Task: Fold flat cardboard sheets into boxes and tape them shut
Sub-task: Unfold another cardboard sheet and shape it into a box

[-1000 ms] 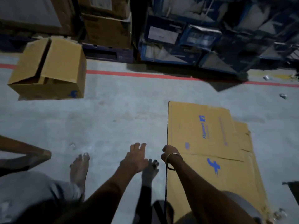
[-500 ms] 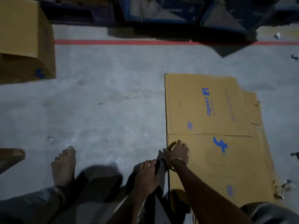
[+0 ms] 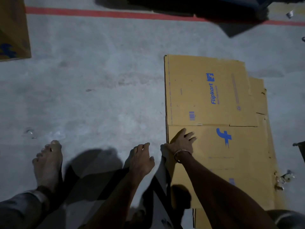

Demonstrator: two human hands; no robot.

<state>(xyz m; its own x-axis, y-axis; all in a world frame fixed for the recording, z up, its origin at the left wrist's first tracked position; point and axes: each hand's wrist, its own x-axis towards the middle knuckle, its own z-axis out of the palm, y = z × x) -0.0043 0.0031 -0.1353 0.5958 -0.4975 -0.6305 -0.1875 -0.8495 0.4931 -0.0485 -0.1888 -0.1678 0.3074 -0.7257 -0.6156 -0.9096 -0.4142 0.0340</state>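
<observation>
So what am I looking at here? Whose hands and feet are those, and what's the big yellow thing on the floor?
There is no machine here. A person wears a camera on their head, so you look down just as they do, and there is only this one view. The right hand rests with spread fingers on the left edge of a flat cardboard sheet with blue printing. More flat cardboard shows from under its right side. All of it lies on the grey floor. The left hand hangs beside the sheet, relaxed, and holds nothing. The bare foot on the left is the person's own. At the far left is the corner of a cardboard box that is already folded. A red line crosses the floor.
</observation>
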